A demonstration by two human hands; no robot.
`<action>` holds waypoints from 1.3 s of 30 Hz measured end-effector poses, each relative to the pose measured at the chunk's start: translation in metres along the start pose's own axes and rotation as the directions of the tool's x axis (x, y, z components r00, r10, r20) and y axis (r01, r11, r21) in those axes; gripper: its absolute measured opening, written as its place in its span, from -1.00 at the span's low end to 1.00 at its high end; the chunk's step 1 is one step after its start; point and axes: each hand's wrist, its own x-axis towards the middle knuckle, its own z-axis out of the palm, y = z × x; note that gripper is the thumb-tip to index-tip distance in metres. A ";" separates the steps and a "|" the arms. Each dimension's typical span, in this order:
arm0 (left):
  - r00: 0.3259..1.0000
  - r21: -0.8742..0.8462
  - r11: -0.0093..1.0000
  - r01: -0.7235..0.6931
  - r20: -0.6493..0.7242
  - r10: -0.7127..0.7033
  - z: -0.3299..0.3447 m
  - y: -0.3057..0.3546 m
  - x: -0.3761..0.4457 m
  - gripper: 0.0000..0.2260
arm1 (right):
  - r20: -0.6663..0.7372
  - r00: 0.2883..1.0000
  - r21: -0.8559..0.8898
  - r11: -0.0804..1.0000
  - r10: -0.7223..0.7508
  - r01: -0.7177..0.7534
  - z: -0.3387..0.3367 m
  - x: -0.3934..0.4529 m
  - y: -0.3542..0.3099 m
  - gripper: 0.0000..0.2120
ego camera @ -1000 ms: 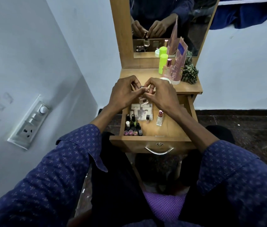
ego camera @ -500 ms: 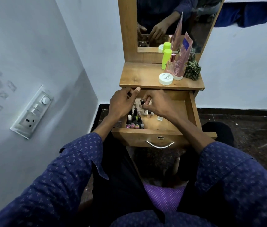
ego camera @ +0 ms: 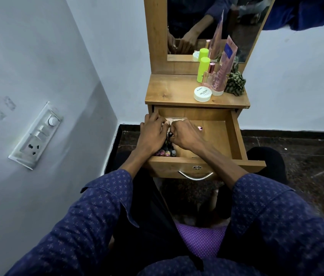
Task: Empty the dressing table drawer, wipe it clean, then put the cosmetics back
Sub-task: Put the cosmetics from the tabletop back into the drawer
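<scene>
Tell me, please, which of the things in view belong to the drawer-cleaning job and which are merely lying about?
Job in hand:
drawer, pulled open
nail polish bottles at its front left
left hand and right hand, both down among them
white jar, green bottle and pink tube on the tabletop

Lying about:
striped scrunchie
mirror
wall switchboard

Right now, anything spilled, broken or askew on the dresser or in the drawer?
Nothing stands out. The drawer is pulled open, with small bottles standing at its front left. Both hands, left hand and right hand, are among them. On top, the white jar, green bottle and pink tube stand upright. No spill shows.
</scene>
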 end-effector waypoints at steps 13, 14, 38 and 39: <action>0.995 0.149 0.984 -0.096 0.056 0.088 -0.004 0.010 -0.007 -0.76 | -0.021 0.997 0.070 0.995 0.073 -0.071 -0.037 0.007 0.014 -0.86; 0.994 0.149 0.984 -0.098 0.054 0.091 -0.003 0.011 -0.007 -0.75 | -0.028 0.997 0.034 0.997 0.072 -0.071 -0.038 0.008 0.016 -0.82; 0.993 0.172 0.981 -0.089 0.094 0.074 -0.005 0.014 -0.008 -0.73 | -0.037 0.999 -0.290 0.957 -0.029 0.016 -0.014 0.000 -0.004 -0.92; 0.993 0.169 0.982 -0.090 0.094 0.075 -0.005 0.014 -0.008 -0.73 | -0.035 0.999 -0.269 0.963 -0.029 0.019 -0.013 0.000 -0.003 -0.90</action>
